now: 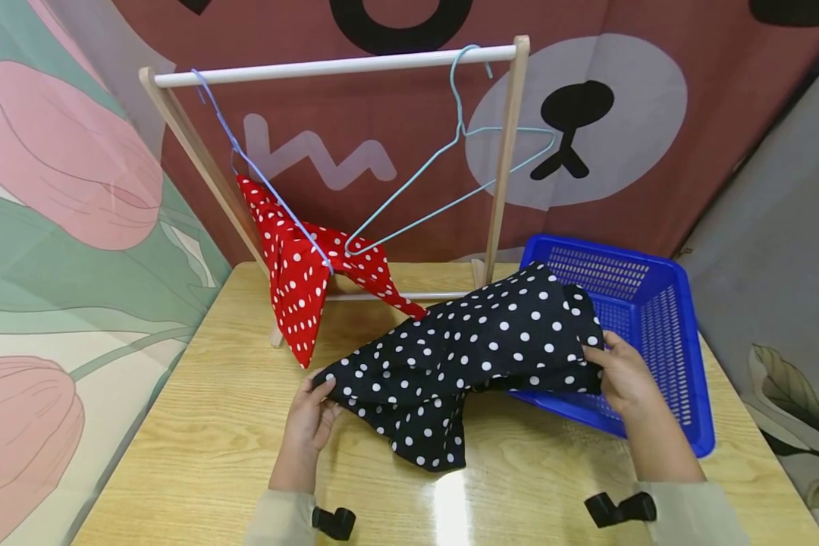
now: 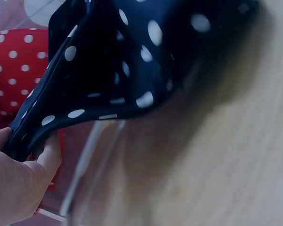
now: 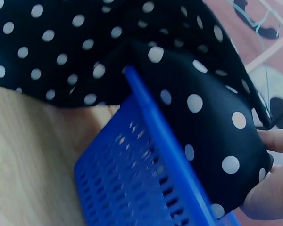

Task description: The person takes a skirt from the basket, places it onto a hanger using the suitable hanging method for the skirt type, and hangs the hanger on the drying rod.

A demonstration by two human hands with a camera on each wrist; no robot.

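Observation:
A black cloth garment with white polka dots (image 1: 478,334) is stretched between both hands above the table. My left hand (image 1: 309,413) pinches its left corner, and in the left wrist view thumb and fingers close on the folded black edge (image 2: 19,146). At the other end my right hand (image 1: 624,371) pinches the garment's right edge, which overlaps the blue basket (image 1: 685,334). In the right wrist view the cloth drapes over the basket's rim (image 3: 155,122). One flap of the garment hangs down in the middle.
Behind the cloth stands a small wooden rack with a white rod (image 1: 334,68). On it hang a teal hanger (image 1: 409,182) and a purple-blue hanger (image 1: 266,178) carrying a red polka-dot garment (image 1: 300,280). A patterned cloth backdrop (image 1: 396,136) lies behind the wooden table (image 1: 198,425).

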